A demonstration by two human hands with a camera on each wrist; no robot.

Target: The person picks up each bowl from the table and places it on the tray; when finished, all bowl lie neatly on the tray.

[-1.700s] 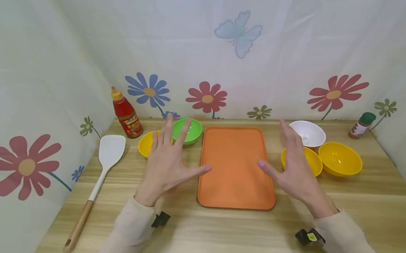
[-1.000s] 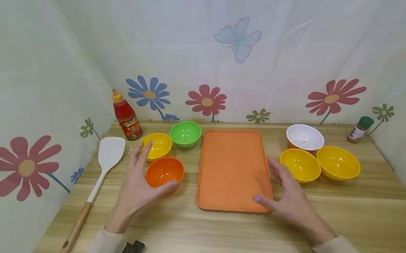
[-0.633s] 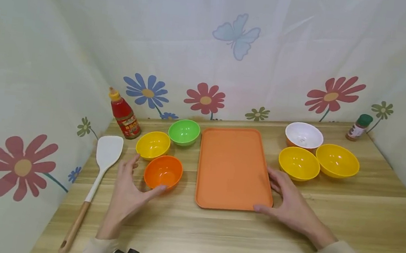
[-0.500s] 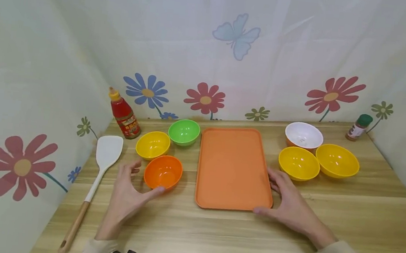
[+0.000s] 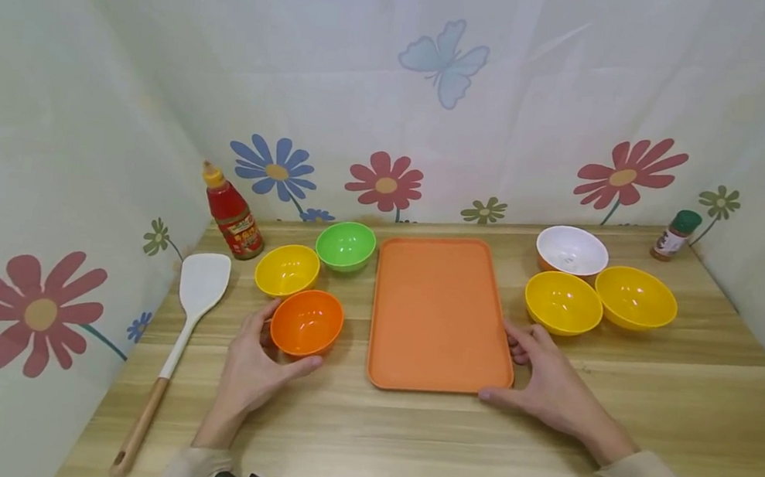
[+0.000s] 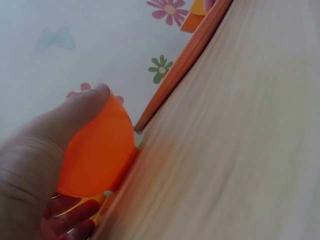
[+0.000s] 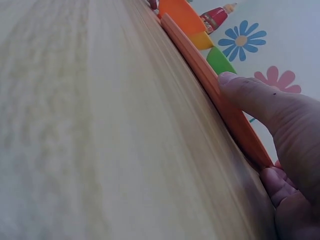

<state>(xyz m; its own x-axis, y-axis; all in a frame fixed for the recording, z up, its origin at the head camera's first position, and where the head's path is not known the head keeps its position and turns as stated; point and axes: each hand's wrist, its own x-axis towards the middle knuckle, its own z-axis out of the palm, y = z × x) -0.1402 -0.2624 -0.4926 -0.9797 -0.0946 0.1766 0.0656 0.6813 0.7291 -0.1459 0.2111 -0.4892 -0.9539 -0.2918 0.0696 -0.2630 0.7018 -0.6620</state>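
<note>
My left hand is around the orange bowl, its thumb at the near rim and its fingers curled at the left side. In the left wrist view the thumb lies along the rim of the bowl, and the other fingers show beyond it. At the tray's near right corner, my right hand grips the flat orange tray. Its thumb lies over the tray's near edge in the right wrist view, with curled fingers at the side edge.
Behind the orange bowl stand a yellow bowl and a green bowl. A sauce bottle and a white spatula are at left. Right of the tray are a white bowl, two yellow bowls and a green-capped jar.
Both hands have come down from above the table. The left hand moved left and down, then closed in on the orange bowl; the right hand lowered onto the tray's corner and took hold of it.
</note>
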